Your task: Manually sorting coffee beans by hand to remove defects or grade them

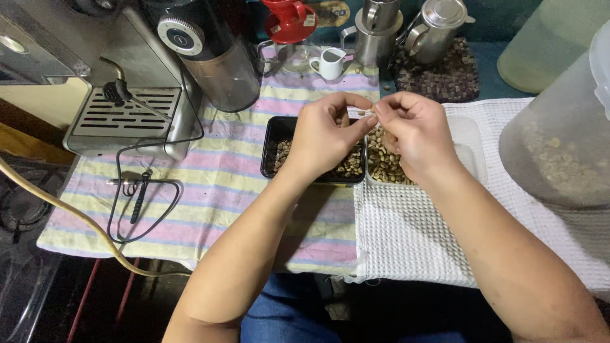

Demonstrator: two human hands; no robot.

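- At the far left of the table [210,190] sits one espresso machine [121,95] with its slotted drip tray, and a black cable [143,203] loops over the striped cloth [222,171] in front of it.
- Next comes one grinder [210,57] with a dial on top, and behind it, along the back, a red dripper [289,19], one small white pitcher [330,63] and two steel pots [406,32].
- Your left hand [324,136] hovers above the black tray [273,136], which holds pale beans; its fingers are pinched narrow, thumb against forefinger.
- Between your two hands, right at the fingertips, is one small bean [365,113]. It is too small to tell its long axis, and I cannot tell which hand truly grips it; both sets of fingertips meet on it, so neither hand is nearer.
- Your right hand [416,136] is curled above the clear tub [470,143], which also holds beans [384,165] and rests on the white waffle towel [413,235]. Its fingers are closed narrow, meeting the left ones.
- So the bean lies up and inward from both palms, above the seam between the two containers: black tray to the left, clear tub to the right.
- At the far right stands one large frosted jar [559,140] with more beans showing dimly inside.
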